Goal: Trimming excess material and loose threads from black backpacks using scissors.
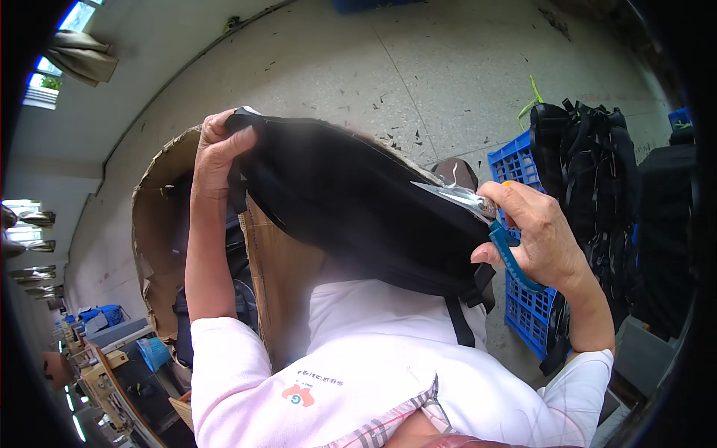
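Note:
A long black fabric piece point(358, 198), perhaps part of a bag, stretches across in front of my body, with a black strap point(459, 321) hanging from its right end. My left hand point(218, 155) is closed on its upper left corner, thumb bent over the edge. In my right hand point(544, 233) is a pair of scissors point(511, 260) with a teal handle. Their silver blades point left and lie over the upper right edge of the fabric. Whether the blades touch the cloth I cannot tell. Beside them is a small whitish wisp, perhaps thread.
A large cardboard box point(160, 213) with dark items inside stands at the left. Black strapped bags point(590, 187) lie over a blue plastic crate point(529, 306) at the right. Dark scraps litter the pale floor point(336, 71). Work tables point(123, 373) stand at the lower left.

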A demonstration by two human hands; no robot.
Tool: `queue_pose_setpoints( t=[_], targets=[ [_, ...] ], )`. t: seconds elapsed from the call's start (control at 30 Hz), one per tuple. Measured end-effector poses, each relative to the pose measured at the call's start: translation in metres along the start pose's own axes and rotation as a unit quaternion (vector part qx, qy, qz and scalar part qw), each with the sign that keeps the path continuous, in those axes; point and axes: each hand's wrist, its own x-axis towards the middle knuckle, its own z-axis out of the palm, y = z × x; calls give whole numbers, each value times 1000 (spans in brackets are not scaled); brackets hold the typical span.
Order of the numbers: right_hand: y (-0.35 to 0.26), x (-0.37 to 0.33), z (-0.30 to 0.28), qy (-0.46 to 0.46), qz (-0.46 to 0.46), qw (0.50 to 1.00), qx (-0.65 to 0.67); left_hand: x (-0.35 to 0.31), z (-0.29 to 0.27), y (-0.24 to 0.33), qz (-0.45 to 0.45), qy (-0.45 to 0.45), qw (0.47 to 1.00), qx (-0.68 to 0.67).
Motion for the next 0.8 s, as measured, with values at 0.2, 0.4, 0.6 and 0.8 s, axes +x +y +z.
queue_pose_setpoints(
  t=[0.2,0.4,0.6,0.8],
  targets=[
    [0,2,6,-6,9,999,41,0,3,2,-18,4,1000,-9],
    [3,4,-4,-6,-4,1000,5,0,-11,-3,-31,-12,999,-25],
    [0,11,-1,-6,-17,1000,9,0,-3,-1,-36,-13,999,-23],
    [-2,12,7,-8,-26,1000,-6,-3,-3,-1,-40,-9,999,-16]
  ],
)
